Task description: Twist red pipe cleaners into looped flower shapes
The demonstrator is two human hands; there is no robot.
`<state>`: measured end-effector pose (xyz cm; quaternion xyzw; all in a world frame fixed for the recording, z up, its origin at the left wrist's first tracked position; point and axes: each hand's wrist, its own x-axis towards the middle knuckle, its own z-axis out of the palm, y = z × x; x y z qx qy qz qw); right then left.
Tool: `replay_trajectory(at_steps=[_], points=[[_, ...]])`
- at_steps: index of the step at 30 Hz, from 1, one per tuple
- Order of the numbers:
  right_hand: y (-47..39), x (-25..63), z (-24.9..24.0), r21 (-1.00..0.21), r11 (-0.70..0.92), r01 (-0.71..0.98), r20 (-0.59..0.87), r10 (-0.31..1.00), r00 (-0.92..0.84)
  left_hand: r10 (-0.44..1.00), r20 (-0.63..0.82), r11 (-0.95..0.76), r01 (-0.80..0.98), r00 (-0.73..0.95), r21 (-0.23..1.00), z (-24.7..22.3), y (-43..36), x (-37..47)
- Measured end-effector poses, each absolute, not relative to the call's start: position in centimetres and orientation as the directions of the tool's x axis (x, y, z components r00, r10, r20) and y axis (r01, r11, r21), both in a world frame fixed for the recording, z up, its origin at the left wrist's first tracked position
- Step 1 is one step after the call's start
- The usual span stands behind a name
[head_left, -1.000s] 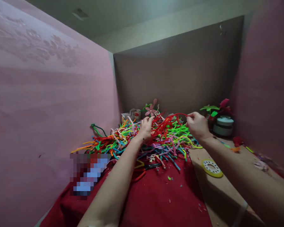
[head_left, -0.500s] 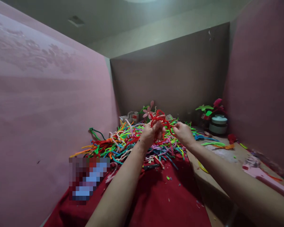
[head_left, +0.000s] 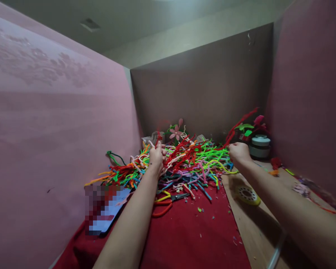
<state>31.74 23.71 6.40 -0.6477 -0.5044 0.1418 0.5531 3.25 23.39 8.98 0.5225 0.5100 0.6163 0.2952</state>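
Note:
My left hand (head_left: 156, 158) is closed over the left part of a heap of many-coloured pipe cleaners (head_left: 210, 155). A red pipe cleaner (head_left: 158, 138) sticks up from its fingers, its upper end blurred. Over the heap's right edge, my right hand (head_left: 240, 153) is a fist around twisted red pipe cleaners (head_left: 236, 129) that slant up to the right. More red strands lie across the heap between the two hands. Scissors (head_left: 164, 204) with yellow and red handles rest on the red cloth (head_left: 190, 239) below my left hand.
A phone (head_left: 112, 213), partly pixelated, lies left of my forearm. At the back stands a pink pipe-cleaner flower (head_left: 175, 132). On the right are a pale green jar (head_left: 260, 146), a yellow round piece with holes (head_left: 248, 195) and scraps. Pink walls (head_left: 58, 149) enclose the sides.
My hands have moved apart, left hand leftward and right hand rightward. The red tangle between them has separated, with red strands now in each hand. The scissors have come into fuller view.

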Motion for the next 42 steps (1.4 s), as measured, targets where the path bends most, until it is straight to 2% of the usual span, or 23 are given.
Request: replay_trajectory(at_steps=[3,7,8,9,10,12,14,16,18,21,25,29,31,33,35,37,39,42], points=[[22.7,30.1,6.8,-0.934,0.162,0.317,0.292,0.859,0.420,0.879,0.387,-0.271,0.378,-0.279,0.886,8.3,23.5,3.8],[20.9,28.0,7.2,-0.973,0.201,0.109,0.224,0.936,0.272,0.844,0.501,-0.320,0.567,-0.195,0.759,9.1,21.7,5.6],[20.4,27.4,7.2,-0.977,0.199,0.070,0.210,0.952,0.222,0.837,0.530,-0.357,0.599,-0.135,0.717,9.5,21.1,6.5],[19.8,26.8,7.2,-0.981,0.192,0.037,0.195,0.966,0.169,0.823,0.567,-0.428,0.650,-0.007,0.629,9.9,20.5,7.4],[19.3,26.2,7.2,-0.984,0.179,0.009,0.179,0.977,0.116,0.803,0.587,-0.512,0.627,0.107,0.587,10.2,19.9,8.4],[18.0,25.0,7.1,-0.987,0.155,-0.032,0.155,0.988,0.016,0.776,0.580,-0.626,0.415,0.249,0.660,10.6,19.0,10.2],[16.8,24.1,7.0,-0.991,0.128,-0.051,0.131,0.988,-0.075,0.783,0.574,-0.621,0.245,0.240,0.744,10.7,18.3,11.5],[16.0,23.7,6.7,-0.992,0.101,-0.070,0.112,0.980,-0.163,0.836,0.521,-0.544,0.126,0.172,0.830,10.6,17.7,12.0],[15.5,23.8,6.6,-0.983,0.132,-0.128,0.154,0.971,-0.181,0.892,0.429,-0.437,0.033,0.143,0.899,10.4,17.0,11.9],[15.2,24.6,6.7,-0.932,0.249,-0.264,0.284,0.953,-0.104,0.920,0.297,-0.297,-0.043,0.255,0.954,9.8,16.0,11.4],[15.1,25.6,7.3,-0.881,0.252,-0.401,0.321,0.940,-0.115,0.842,0.089,-0.078,-0.042,0.533,0.996,8.4,15.0,11.2],[15.1,26.4,7.5,-0.884,0.253,-0.394,0.297,0.953,-0.055,0.797,-0.007,0.022,-0.017,0.604,1.000,7.6,14.5,11.4],[15.2,26.8,7.3,-0.881,0.215,-0.421,0.235,0.972,0.005,0.800,0.018,-0.050,0.037,0.600,0.998,7.5,14.2,11.7],[15.4,27.1,7.1,-0.863,0.137,-0.487,0.135,0.990,0.041,0.812,0.104,-0.222,0.139,0.574,0.965,7.4,14.0,12.2],[15.6,27.3,6.8,-0.827,0.040,-0.560,0.046,0.999,0.004,0.810,0.202,-0.386,0.242,0.551,0.890,7.2,13.9,12.6],[15.6,27.4,6.6,-0.784,-0.036,-0.620,0.011,0.997,-0.071,0.799,0.211,-0.428,0.287,0.563,0.857,7.0,13.8,12.8],[15.7,27.7,6.5,-0.736,-0.078,-0.673,0.026,0.989,-0.143,0.793,0.100,-0.321,0.271,0.601,0.908,6.8,13.7,12.7],[15.9,28.7,6.5,-0.661,-0.126,-0.740,0.062,0.973,-0.220,0.756,-0.063,-0.071,0.177,0.652,0.982,6.7,13.8,12.0]])
